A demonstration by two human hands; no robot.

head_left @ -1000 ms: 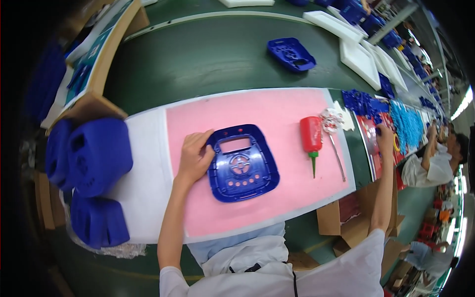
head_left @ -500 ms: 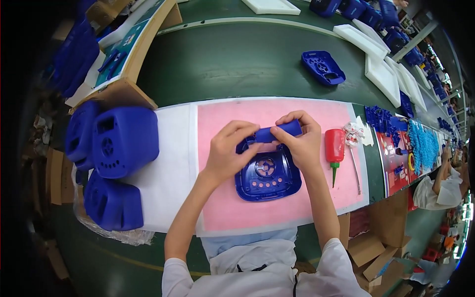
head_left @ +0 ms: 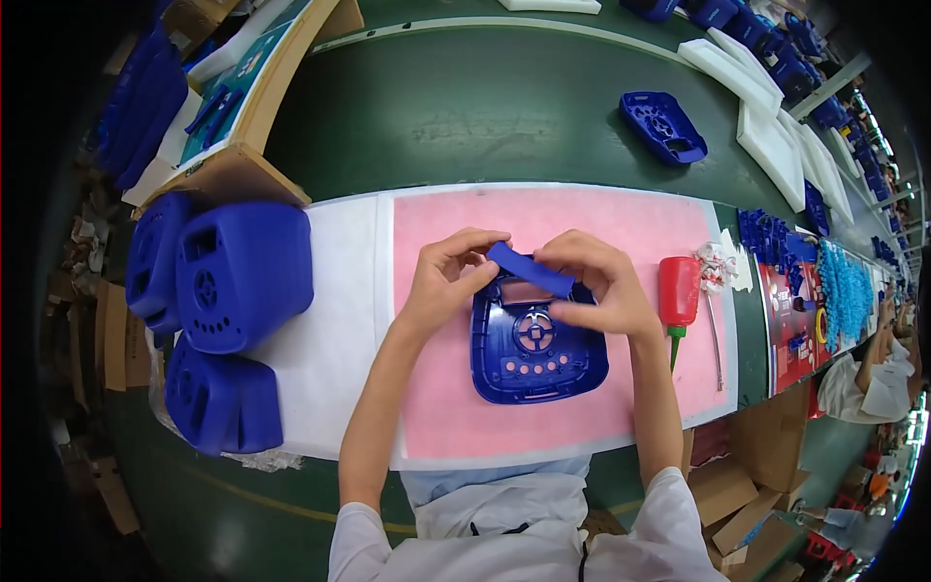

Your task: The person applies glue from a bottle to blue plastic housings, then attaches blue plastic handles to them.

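Observation:
A blue plastic shell (head_left: 495, 354), with a round grille and a row of small holes, lies hollow side up on the pink sheet (head_left: 436, 407). Over its far end a curved blue plastic strip (head_left: 530, 270) sits tilted, its right end lower. My left hand (head_left: 448, 279) pinches the strip's left end between thumb and fingers. At the other end my right hand (head_left: 603, 281) has its fingers against the strip, while its thumb is apart from them, over the shell. Whether the strip touches the shell, I cannot tell.
Several blue housings (head_left: 247, 276) stand at the left. On the right lie a red bottle with a green nozzle (head_left: 678, 291) and a thin metal rod (head_left: 716, 344). Another blue shell (head_left: 663, 127) rests on the green belt (head_left: 465, 107), near white foam pieces (head_left: 771, 150).
The strip has turned so that its right end points down toward the shell. My right thumb has come off the strip and spread over the shell. The whole view has shifted slightly.

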